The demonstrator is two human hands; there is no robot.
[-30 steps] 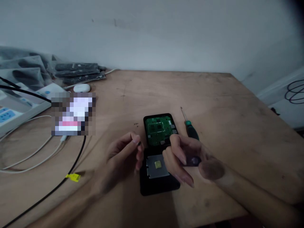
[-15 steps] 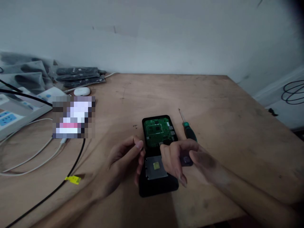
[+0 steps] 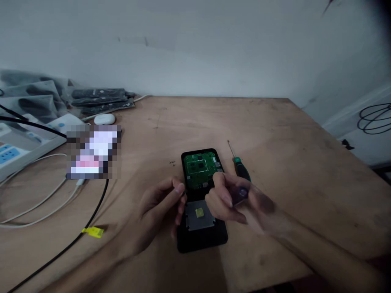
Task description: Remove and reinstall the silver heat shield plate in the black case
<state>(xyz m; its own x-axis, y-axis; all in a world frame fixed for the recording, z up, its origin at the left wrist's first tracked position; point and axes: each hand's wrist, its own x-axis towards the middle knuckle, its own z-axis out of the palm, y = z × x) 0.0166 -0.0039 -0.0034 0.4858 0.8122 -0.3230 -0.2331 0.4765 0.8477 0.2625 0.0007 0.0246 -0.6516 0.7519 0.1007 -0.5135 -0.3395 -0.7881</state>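
An opened black case [image 3: 202,240] lies between my hands. Its far part holds a green circuit board [image 3: 195,176]. On its near part sits a grey metal plate [image 3: 191,221] bearing a yellowish square pad [image 3: 199,213]. My left hand [image 3: 163,207], at the case's left edge, is closed in a pinch; what is between thumb and finger is too small to name. Over the case's right side, my right hand [image 3: 227,197] has its fingers curled around a dark handle with a purple end [image 3: 240,195]; the rest of it is hidden. Tiny dark screws [image 3: 172,163] lie left of the board.
A green and black screwdriver [image 3: 241,167] lies right of the case. To the left are a phone [image 3: 94,148] on a white cable, a white earbud case [image 3: 104,119], a power strip [image 3: 27,156] and a black cable with a yellow tag [image 3: 94,232]. Bagged items [image 3: 100,99] sit against the wall.
My right hand has turned and curled its fingers inward, lifting the purple-ended handle slightly. The left hand's pinch stays nearly in place at the case's edge.
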